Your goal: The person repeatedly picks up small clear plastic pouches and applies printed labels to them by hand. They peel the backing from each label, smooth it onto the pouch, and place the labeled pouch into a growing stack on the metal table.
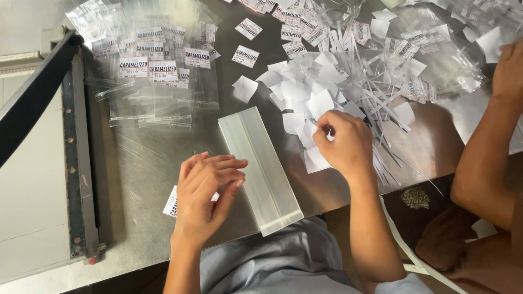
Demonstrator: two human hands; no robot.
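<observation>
A small printed label (pixel 171 206) is pinched in the left hand (pixel 204 193), fingers nearly closed, just left of the stack of clear bags (pixel 261 169) on the steel table (pixel 147 158). The right hand (pixel 343 142) is curled narrow over the pile of white backing scraps (pixel 305 98); a held piece cannot be confirmed. The label is best kept flat, gripped by the edge only, and squared to the top bag before being pressed

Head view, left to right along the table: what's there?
Paper cutter → pile of labelled clear bags → left hand on a label → stack of clear bags → right hand at the white slips → another person's arm.
</observation>
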